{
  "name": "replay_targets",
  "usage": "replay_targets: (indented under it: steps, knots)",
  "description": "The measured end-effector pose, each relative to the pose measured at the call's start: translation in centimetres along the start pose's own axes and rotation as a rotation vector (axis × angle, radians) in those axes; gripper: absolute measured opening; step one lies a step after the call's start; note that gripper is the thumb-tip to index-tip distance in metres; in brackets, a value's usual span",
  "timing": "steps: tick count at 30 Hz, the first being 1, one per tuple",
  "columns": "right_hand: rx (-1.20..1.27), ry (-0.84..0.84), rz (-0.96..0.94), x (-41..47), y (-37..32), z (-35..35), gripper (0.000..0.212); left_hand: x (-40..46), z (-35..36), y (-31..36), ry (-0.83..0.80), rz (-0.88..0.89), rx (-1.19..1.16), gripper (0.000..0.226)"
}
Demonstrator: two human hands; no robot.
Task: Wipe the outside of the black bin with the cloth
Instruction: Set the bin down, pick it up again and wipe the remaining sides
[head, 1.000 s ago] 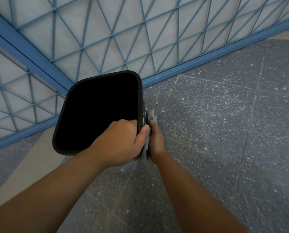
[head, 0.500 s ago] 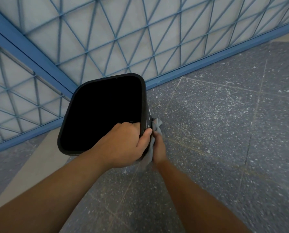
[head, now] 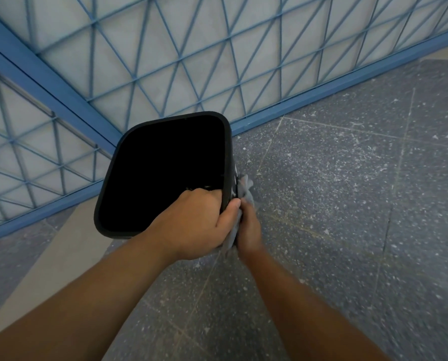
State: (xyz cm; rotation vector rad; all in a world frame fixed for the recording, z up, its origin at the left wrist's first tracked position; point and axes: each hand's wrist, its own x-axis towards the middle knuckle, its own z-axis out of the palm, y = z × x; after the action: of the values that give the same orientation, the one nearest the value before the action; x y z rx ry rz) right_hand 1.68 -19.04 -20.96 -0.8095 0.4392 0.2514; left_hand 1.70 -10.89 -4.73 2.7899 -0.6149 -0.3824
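The black bin (head: 113,183) stands on the speckled floor in a corner, seen from above with its dark inside showing. My left hand (head: 191,225) grips its near right rim corner, fingers inside and thumb on the outside. Just right of it, my right hand (head: 249,227) holds a grey cloth (head: 245,190) against the bin's right outer wall. Most of that wall and part of the cloth are hidden behind the rim and my hands.
Blue metal lattice panels (head: 191,61) with a blue base rail (head: 322,95) close off the corner behind and left of the bin. Dark speckled floor tiles (head: 348,204) spread to the right and front. A pale strip of floor (head: 48,256) runs at the left.
My right hand with the cloth has slid along the bin's right side while my left hand kept its grip on the rim. The view has shifted slightly.
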Motion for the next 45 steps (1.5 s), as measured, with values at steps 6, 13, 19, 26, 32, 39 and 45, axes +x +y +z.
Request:
replay_targets:
  steps: [6, 13, 19, 26, 32, 39, 45]
  knots:
    - [0.026, 0.000, 0.035, 0.9, -0.7, -0.1, 0.040, 0.2, 0.1, -0.1, -0.008, 0.004, 0.009, 0.036]
    - [0.037, -0.015, 0.023, 0.3, -0.5, 0.5, 0.049, 0.1, 0.0, -0.2, -0.010, 0.020, 0.008, 0.035]
    - [0.077, -0.045, 0.005, 0.2, -0.6, 0.6, 0.044, 0.0, -0.2, -0.2, -0.008, 0.023, 0.023, 0.035]
    - [0.187, -0.051, 0.009, 1.9, -1.3, 0.8, 0.046, 0.1, 0.0, -0.4, -0.004, 0.026, 0.027, 0.035]
    - [0.171, -0.090, 0.042, 1.8, -1.8, 0.8, 0.043, 0.1, -0.1, -0.6, -0.021, 0.039, 0.021, 0.035]
    - [0.165, -0.061, 0.004, 0.8, -0.8, 0.9, 0.044, 0.1, -0.2, -0.6, -0.012, 0.050, 0.042, 0.035]
    - [0.158, -0.040, -0.015, 0.0, -0.8, 1.5, 0.044, 0.0, -0.2, -0.6, -0.005, 0.045, 0.045, 0.036]
